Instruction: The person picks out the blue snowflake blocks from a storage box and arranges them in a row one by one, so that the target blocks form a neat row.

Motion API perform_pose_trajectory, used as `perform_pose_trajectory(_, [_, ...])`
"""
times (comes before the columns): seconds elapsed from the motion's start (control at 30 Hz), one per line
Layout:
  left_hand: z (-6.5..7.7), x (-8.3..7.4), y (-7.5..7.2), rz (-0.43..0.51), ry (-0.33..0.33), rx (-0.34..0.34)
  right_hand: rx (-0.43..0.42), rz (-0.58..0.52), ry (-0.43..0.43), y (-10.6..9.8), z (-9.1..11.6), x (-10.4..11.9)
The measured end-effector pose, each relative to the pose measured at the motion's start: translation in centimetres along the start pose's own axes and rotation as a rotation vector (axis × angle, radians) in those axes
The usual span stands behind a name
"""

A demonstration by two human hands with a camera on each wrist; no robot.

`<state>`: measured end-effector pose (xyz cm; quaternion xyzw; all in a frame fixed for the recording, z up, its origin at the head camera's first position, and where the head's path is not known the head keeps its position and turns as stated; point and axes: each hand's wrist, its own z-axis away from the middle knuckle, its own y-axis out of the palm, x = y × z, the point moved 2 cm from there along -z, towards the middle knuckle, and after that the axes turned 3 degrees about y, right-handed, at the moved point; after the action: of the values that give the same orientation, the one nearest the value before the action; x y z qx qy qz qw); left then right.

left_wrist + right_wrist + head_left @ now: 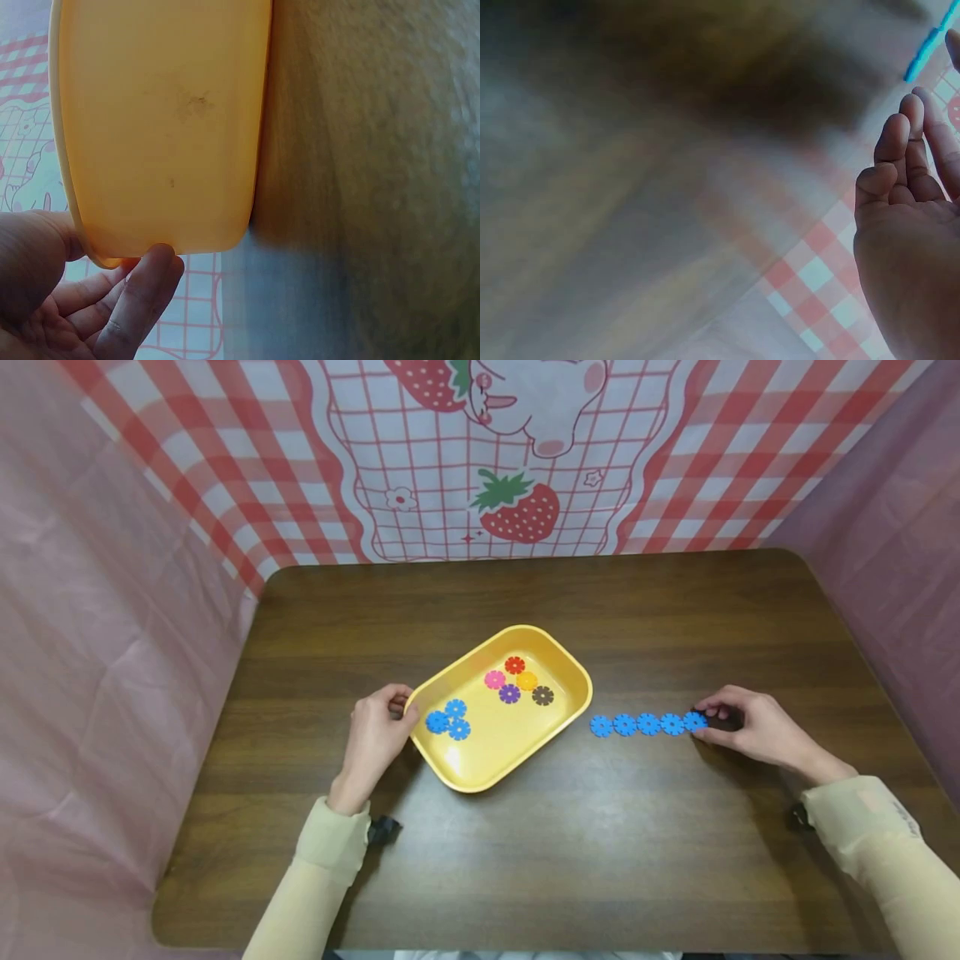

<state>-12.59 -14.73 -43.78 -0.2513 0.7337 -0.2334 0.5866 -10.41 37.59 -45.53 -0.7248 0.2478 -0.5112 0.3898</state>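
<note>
My left hand (377,731) grips the near-left end of a yellow plastic tray (480,784), thumb at the rim and fingers curled beneath. In the left wrist view the tray's underside (165,127) fills the upper middle. Several blue notched discs (459,729) lie at the tray's left end. On the table, a straight row of blue notched discs (648,724) runs rightward from beside the tray. My right hand (757,727) pinches the row's right-end disc (695,721) between thumb and forefinger. Only a thin blue edge (925,52) of the row shows in the right wrist view.
Inside the tray's far part lie single discs: red (514,665), pink (494,680), orange (527,681), purple (510,694) and brown (543,696). The brown wooden table (562,860) meets a checked strawberry cloth (517,518) at the back, with pink drapes (97,652) at both sides.
</note>
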Motion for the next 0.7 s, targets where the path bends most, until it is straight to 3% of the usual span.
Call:
perform_pose_trajectory(0.17, [0.0, -0.1, 0.0, 0.003, 0.000, 0.005, -0.018, -0.024, 0.016, -0.4, -0.7, 0.9])
perform_pose_trajectory(0.37, [0.0, -0.1, 0.0, -0.004, -0.004, 0.006, -0.005, -0.032, -0.024, -0.8, -2.3, 3.2])
perform_pose_trajectory(0.7, [0.1, -0.2, 0.0, -0.001, -0.013, 0.007, 0.034, -0.065, -0.175, 0.4, -6.4, 8.2])
